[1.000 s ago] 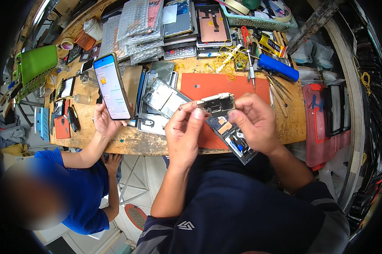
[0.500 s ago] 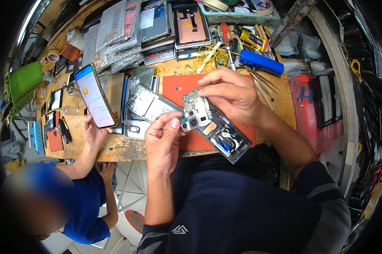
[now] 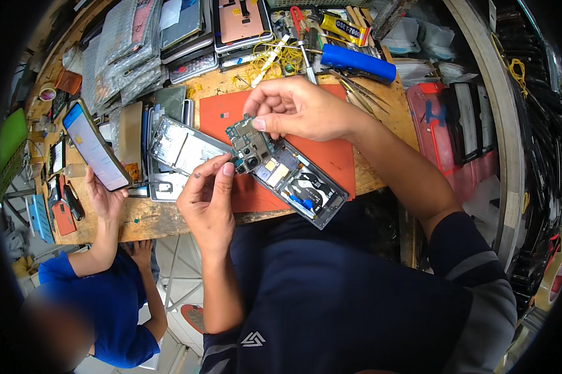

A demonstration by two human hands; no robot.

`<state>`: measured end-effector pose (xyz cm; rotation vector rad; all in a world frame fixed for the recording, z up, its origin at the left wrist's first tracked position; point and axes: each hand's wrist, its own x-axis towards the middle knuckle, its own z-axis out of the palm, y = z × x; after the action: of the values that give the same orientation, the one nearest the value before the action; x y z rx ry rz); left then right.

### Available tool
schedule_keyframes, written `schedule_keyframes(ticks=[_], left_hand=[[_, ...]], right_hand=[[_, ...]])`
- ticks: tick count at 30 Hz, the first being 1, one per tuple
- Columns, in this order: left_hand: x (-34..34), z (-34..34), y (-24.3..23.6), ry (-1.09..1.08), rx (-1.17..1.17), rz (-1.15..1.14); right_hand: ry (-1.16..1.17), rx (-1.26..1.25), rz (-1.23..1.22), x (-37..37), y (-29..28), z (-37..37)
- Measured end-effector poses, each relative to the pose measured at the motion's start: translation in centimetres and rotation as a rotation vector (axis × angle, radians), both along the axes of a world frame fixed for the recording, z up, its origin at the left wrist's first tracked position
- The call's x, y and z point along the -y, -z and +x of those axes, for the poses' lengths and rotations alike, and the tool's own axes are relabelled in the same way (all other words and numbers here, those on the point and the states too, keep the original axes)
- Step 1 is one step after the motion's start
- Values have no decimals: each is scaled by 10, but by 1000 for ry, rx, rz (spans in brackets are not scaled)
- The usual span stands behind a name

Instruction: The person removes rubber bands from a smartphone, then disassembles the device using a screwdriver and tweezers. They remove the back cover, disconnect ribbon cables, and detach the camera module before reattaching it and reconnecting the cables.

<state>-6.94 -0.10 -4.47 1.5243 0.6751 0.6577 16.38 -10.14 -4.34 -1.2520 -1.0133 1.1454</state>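
Observation:
Between my two hands is a phone circuit board with camera modules at its lower end. The thumb and fingers of my right hand pinch its upper edge, while my left hand grips the lower corner by the cameras. The board is tilted above an opened phone body, whose black inside shows a coil and a blue strip. That body rests on an orange-red mat. To its left, a silvery opened phone frame lies partly over other phone parts.
A co-worker at the left holds up a lit smartphone. Bubble-wrapped packs and phone screens are stacked at the back. Behind the mat lie tangled yellow wire, a blue cylinder and tweezers. A red-framed plastic case stands to the right.
The whole view has shifted, so the bench appears farther left and higher. The board is tilted differently between my hands, and both keep hold of it.

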Motion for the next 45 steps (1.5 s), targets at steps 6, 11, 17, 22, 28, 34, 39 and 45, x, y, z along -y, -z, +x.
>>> schedule_keyframes(ticks=[6,11,17,22,28,34,39,45], left_hand=[[-5,-2,2,-42,-67,-77],[-10,5,-5,3,-39,-105],[-19,-2,-7,77,-142,-106],[-6,4,-13,89,-200,-48],[-7,10,-13,177,-246,-52],[-8,17,-11,229,-251,38],[-6,18,-15,190,-307,-18],[-6,24,-19,216,-358,-100]], right_hand=[[-47,8,-7,5,11,-2],[-8,96,19,6,16,-4],[-90,202,-35,9,12,-7],[-59,539,24,11,9,-7],[-44,508,69,11,8,-8],[-81,508,92,13,11,-3],[-67,569,109,13,12,-3],[-92,587,71,13,13,-4]])
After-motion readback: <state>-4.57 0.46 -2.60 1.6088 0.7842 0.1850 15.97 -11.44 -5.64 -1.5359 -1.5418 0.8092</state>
